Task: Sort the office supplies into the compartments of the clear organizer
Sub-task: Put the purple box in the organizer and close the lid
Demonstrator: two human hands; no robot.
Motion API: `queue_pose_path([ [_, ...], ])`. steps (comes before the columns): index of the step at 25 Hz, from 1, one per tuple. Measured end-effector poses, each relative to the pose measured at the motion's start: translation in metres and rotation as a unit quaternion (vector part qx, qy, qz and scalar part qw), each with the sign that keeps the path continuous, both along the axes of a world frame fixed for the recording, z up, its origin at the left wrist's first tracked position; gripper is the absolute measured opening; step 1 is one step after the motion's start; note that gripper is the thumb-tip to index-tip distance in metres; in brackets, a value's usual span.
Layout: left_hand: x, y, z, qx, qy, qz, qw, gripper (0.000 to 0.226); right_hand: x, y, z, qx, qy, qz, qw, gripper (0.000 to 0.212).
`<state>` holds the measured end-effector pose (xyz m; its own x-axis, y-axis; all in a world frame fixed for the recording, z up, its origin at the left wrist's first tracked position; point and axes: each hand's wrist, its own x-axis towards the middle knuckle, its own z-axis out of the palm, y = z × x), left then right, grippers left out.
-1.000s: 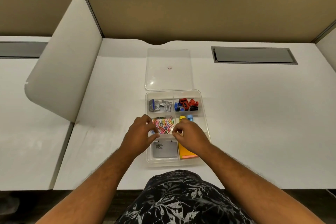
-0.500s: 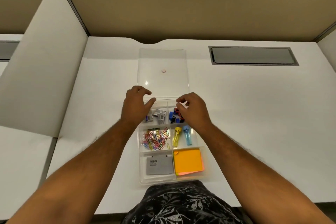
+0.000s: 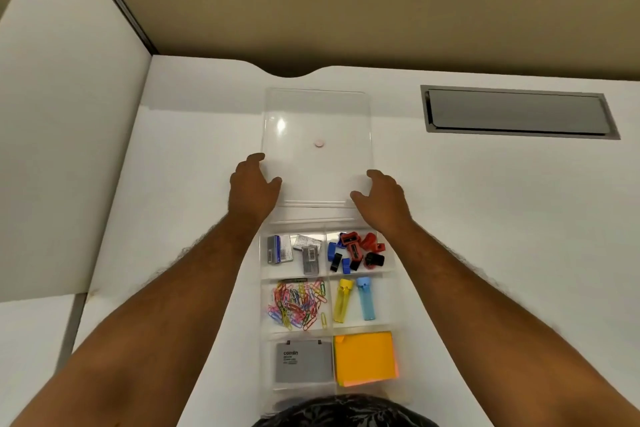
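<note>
The clear organizer (image 3: pixel 261 322) lies on the white desk close to me. Its compartments hold grey staple boxes (image 3: pixel 294 253), red, blue and black sharpeners (image 3: pixel 358 253), coloured paper clips (image 3: pixel 299 305), a yellow tube (image 3: pixel 343 300) beside a blue tube (image 3: pixel 365 298), a grey box (image 3: pixel 303 362) and orange sticky notes (image 3: pixel 363 357). Just beyond it lies the clear lid (image 3: pixel 318 111) with a small pink knob. My left hand (image 3: pixel 252 189) grips the lid's near left corner, thumb on top. My right hand (image 3: pixel 382 199) grips the near right corner the same way.
A grey cable hatch (image 3: pixel 517 113) is set into the desk (image 3: pixel 502 253) at the back right. A white divider panel (image 3: pixel 69 149) stands along the left side, and a beige partition wall (image 3: pixel 346 3) closes off the back.
Both hands have moved forward from the organizer's far compartments to the lid's near corners. The view has tilted down, so the whole organizer shows.
</note>
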<state>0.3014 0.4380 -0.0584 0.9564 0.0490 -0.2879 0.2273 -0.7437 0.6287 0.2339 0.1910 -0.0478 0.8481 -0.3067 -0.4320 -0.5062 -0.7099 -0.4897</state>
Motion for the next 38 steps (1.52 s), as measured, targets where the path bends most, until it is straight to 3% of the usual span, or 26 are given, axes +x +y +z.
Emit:
queue_pose_path([
  [2, 0.010, 0.001, -0.005, -0.058, 0.023, 0.048, 0.997, 0.063, 0.008, -0.002, -0.004, 0.003, -0.008, -0.019, 1.000, 0.068],
  [5, 0.019, 0.015, -0.012, -0.191, 0.081, 0.130, 0.970, 0.054, 0.013, -0.008, -0.003, 0.085, -0.025, -0.082, 0.993, 0.074],
  [8, 0.016, 0.028, -0.005, -0.264, 0.065, 0.149, 0.951, 0.054, 0.007, -0.012, 0.006, 0.166, -0.065, -0.148, 0.973, 0.075],
  [10, 0.007, 0.034, 0.006, -0.279, 0.015, 0.147, 0.949, 0.053, -0.001, -0.010, 0.018, 0.201, -0.099, -0.169, 0.960, 0.070],
  [14, -0.028, 0.053, 0.031, -0.324, -0.063, 0.141, 0.933, 0.039, -0.029, -0.005, 0.044, 0.295, -0.160, -0.185, 0.924, 0.035],
  [17, -0.066, 0.061, 0.041, -0.389, -0.058, 0.143, 0.908, 0.024, -0.061, -0.003, 0.062, 0.296, -0.201, -0.230, 0.905, 0.026],
  [19, -0.091, 0.063, 0.045, -0.426, -0.041, 0.155, 0.891, 0.017, -0.082, -0.001, 0.069, 0.344, -0.182, -0.269, 0.881, 0.020],
  [21, -0.121, 0.070, 0.049, -0.457, -0.032, 0.146, 0.877, 0.014, -0.108, 0.001, 0.073, 0.418, -0.148, -0.275, 0.853, 0.027],
  [24, -0.163, 0.082, 0.049, -0.429, -0.034, 0.100, 0.897, 0.022, -0.138, 0.000, 0.078, 0.474, -0.115, -0.250, 0.836, 0.043],
  [30, -0.228, 0.091, 0.035, -0.408, 0.053, 0.132, 0.902, 0.031, -0.195, 0.004, 0.070, 0.417, -0.079, -0.149, 0.893, 0.027],
  [35, -0.252, 0.064, 0.033, -0.326, 0.052, 0.093, 0.939, 0.044, -0.217, 0.013, 0.046, 0.224, -0.173, -0.083, 0.956, 0.063],
  [38, -0.249, 0.057, 0.034, -0.289, 0.033, 0.088, 0.953, 0.054, -0.222, 0.014, 0.037, 0.141, -0.192, -0.045, 0.970, 0.066],
])
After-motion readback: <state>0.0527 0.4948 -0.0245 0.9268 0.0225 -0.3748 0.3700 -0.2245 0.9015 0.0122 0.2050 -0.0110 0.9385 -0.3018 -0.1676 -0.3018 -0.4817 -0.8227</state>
